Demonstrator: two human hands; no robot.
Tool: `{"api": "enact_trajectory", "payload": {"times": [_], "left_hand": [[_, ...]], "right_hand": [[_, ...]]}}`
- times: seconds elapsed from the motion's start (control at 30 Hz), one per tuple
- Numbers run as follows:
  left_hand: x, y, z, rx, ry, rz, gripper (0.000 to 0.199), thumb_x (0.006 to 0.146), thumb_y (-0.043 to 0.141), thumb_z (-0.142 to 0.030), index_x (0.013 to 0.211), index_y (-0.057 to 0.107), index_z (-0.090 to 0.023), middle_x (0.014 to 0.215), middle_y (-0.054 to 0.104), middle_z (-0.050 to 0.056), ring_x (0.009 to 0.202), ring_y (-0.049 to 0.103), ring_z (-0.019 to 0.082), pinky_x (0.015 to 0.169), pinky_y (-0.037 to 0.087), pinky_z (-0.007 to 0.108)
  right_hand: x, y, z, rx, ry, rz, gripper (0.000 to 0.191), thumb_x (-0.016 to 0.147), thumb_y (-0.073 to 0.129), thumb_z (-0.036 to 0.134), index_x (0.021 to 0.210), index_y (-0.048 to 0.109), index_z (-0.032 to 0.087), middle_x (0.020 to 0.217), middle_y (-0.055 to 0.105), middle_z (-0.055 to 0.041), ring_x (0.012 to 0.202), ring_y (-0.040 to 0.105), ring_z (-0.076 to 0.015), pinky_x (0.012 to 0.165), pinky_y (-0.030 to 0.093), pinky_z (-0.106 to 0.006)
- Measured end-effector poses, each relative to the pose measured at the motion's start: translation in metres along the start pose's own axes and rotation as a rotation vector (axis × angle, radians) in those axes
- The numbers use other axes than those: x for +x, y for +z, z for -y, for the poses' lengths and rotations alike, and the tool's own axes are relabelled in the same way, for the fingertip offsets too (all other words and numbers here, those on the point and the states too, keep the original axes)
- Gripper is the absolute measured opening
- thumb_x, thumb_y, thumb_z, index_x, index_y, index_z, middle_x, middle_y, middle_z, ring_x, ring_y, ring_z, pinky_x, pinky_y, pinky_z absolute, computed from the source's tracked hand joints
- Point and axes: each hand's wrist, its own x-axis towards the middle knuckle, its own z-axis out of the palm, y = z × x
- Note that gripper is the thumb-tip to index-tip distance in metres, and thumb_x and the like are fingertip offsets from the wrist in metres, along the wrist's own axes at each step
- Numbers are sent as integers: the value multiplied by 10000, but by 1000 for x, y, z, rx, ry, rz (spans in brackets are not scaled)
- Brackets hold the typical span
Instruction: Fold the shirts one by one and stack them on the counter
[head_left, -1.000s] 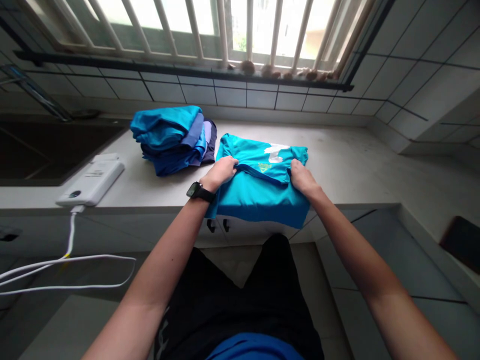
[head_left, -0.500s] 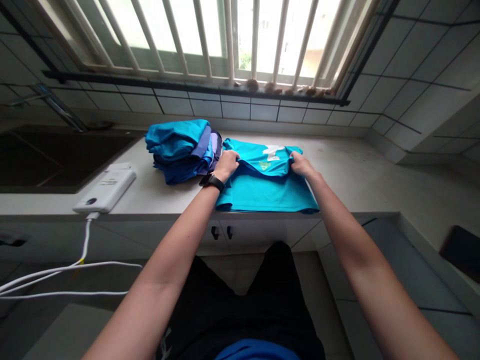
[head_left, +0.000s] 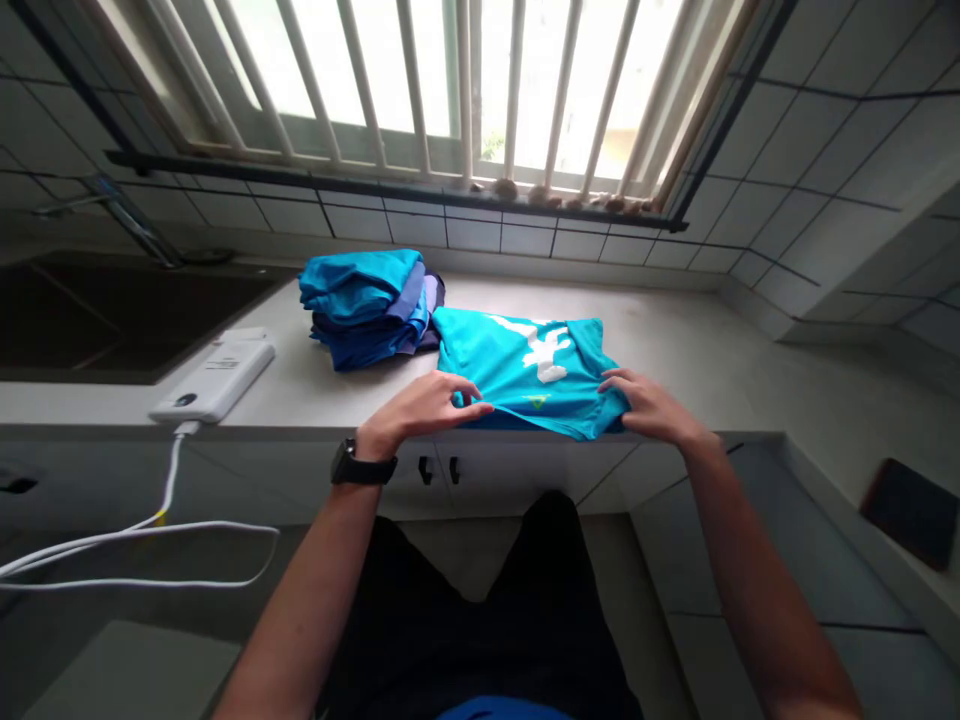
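A turquoise shirt [head_left: 502, 365] with a white print lies folded on the counter, its near edge at the counter's front edge. My left hand [head_left: 435, 405] is at the shirt's near left corner, fingers apart, with thumb and fingertips touching the cloth. At the right side of the shirt, my right hand [head_left: 641, 400] rests with its fingers spread over the bunched cloth. Just left of the shirt stands a pile of folded clothes [head_left: 367, 310], turquoise on top with blue and purple below.
A white power strip [head_left: 214, 375] with a cable lies on the counter [head_left: 675, 330] beside the dark sink [head_left: 97, 320]. A faucet [head_left: 135, 220] stands behind it. At the far right is a dark flat object [head_left: 911, 510]. A barred window is above.
Both hands have come down toward the counter's front edge, bringing the printed upper part of the shirt over its lower part. Their fingers have opened from a grip on the cloth.
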Motion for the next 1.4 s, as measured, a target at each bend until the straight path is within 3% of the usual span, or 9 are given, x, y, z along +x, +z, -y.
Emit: {"api": "enact_trajectory", "payload": {"times": [0.07,0.17,0.33,0.57,0.7,0.8,1.17,1.3,1.4], "left_hand": [[12,0,-5,63,-42,-96,453,994,518,-572,949,810,-229,866,773,61,860,713,234,861,541,347],[31,14,-7,202,-77,-220,420,991,554,-484,1233,765,-214,1283,741,127,1229,654,312,1088,484,436],[42,49,11,275,-177,-56,509,1026,506,-428,1506,586,-280,1649,478,93,1553,378,337,1271,292,554],[39,54,21,256,-179,-84,499,1033,480,-433,1499,600,-299,1652,475,85,1545,400,336,1284,284,554],[40,55,22,247,-171,-103,492,1031,486,-434,1489,609,-302,1637,493,99,1537,409,348,1267,310,582],[39,57,21,246,-168,-108,494,1033,486,-442,1488,611,-297,1633,497,102,1528,422,354,1271,303,577],[57,31,27,285,-129,72,685,973,550,-655,1536,544,-264,1695,397,125,1593,294,352,1291,221,560],[58,40,7,378,-208,-117,565,993,567,-506,1466,616,-201,1542,570,207,1486,455,393,1214,365,517],[51,67,-11,351,-375,-189,722,1000,453,-637,1523,563,-151,1506,573,284,1409,508,488,1086,460,591]], "right_hand": [[11,-9,15,-29,8,-62,519,734,523,62,1177,741,219,1396,678,-103,1260,639,-313,1087,494,-438],[39,-4,38,3,-45,-41,583,825,468,67,1328,711,231,1501,632,-69,1386,570,-269,1186,433,-425],[85,26,32,-60,109,156,545,1061,347,308,1575,499,206,1697,405,-75,1573,349,-270,1266,325,-516],[104,15,-6,-159,670,4,562,1062,322,348,1472,595,77,1484,589,-293,1368,585,-404,1122,447,-622],[110,20,8,-201,374,-92,529,1048,351,256,1518,574,156,1575,540,-212,1481,490,-330,1211,383,-527],[114,38,19,-226,93,31,556,1083,366,364,1625,434,259,1729,340,-66,1617,252,-260,1301,231,-486],[103,50,22,-221,361,136,602,1104,240,451,1664,346,258,1763,240,-58,1623,226,-255,1267,297,-528],[89,54,42,-281,516,45,615,1083,263,393,1604,457,132,1680,395,-207,1510,432,-379,1147,426,-590],[80,59,59,-339,591,-30,618,1073,290,387,1490,582,37,1489,567,-333,1335,592,-444,1013,503,-599]]}}
